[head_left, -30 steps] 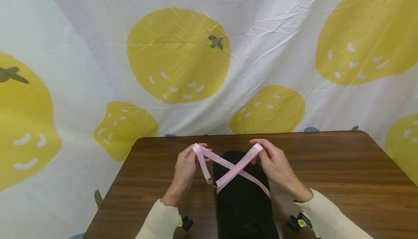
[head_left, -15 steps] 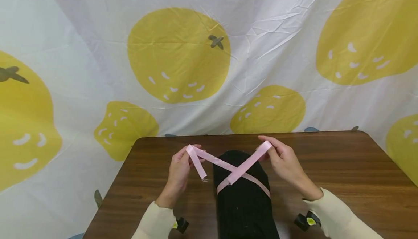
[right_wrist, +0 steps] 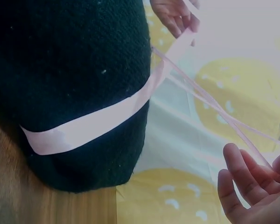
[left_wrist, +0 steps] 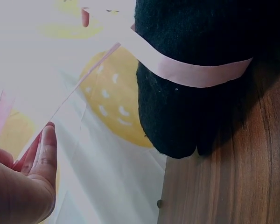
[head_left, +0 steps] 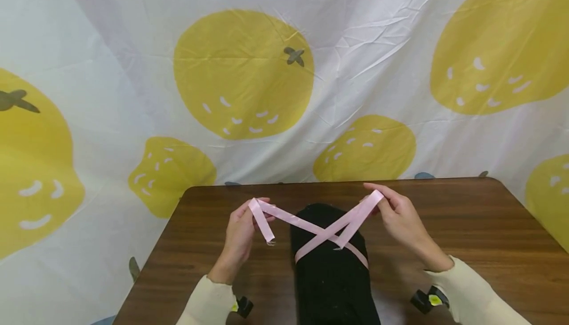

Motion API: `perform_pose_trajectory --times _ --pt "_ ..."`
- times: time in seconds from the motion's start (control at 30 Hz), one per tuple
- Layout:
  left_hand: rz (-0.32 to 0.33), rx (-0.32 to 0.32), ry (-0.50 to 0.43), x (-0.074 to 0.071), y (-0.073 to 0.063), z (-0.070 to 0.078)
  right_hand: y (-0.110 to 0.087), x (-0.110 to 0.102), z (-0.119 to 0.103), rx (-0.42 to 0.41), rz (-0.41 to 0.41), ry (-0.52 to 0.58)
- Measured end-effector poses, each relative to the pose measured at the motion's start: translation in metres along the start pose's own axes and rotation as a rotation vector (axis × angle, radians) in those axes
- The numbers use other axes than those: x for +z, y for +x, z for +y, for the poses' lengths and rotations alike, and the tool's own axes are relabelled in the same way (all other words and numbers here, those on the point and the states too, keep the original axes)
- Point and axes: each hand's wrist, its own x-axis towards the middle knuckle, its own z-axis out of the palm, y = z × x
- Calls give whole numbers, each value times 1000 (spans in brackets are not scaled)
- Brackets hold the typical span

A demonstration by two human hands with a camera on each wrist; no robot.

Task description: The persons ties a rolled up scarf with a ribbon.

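Head view: pinched between thumb and fingertips of the left hand (head_left: 239, 233), one side of a pink ribbon (head_left: 326, 234); pinched likewise in the right hand (head_left: 403, 221), the other side. Held up well apart at the far part of a dark wooden table (head_left: 462, 231), to the left and right of a black fuzzy form (head_left: 333, 290) with a rounded far end, without touching it. Wrapped round that form near its far end, then crossed above it into an X, with the right-hand strand uppermost; hard to tell whether resting on the top or lifted just over it. Hanging toward the near side below the left fingers, a short left tail (head_left: 261, 220) with a frayed tip; slanting back from the right fingers to above the form, a right tail (head_left: 357, 222), frayed too. From the left and right wrist views, pressed flat across the form's sides as a smooth band, and drawn out as thin strands to the fingers. At the near side, cream sleeves (head_left: 206, 301) on both arms, with a small black device (head_left: 244, 307) below each wrist. Beyond the far table edge, a white curtain (head_left: 355, 88) printed with yellow lemons.
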Motion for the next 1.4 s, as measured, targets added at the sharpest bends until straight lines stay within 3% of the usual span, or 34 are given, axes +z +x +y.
perform_pose_trajectory --times 0.3,0.53,0.77,0.9,1.13,1.23,1.4 --pt "5 -13 -33 -6 0 0 -2 -11 7 16 23 -23" --pt "50 -41 -100 -16 -1 1 -3 -22 14 40 47 -27" --pt "77 -101 -96 -29 0 0 -1 -32 27 143 1 185" --pt "95 -118 -99 -36 1 -1 -2 -37 35 192 21 165" --pt "114 -141 -97 -45 0 -1 -5 -44 45 219 -8 370" --pt "112 -152 -95 -48 -2 -2 -6 -46 52 222 -16 396" --pt "101 -154 -111 -55 -3 -4 -10 -51 62 293 0 510"
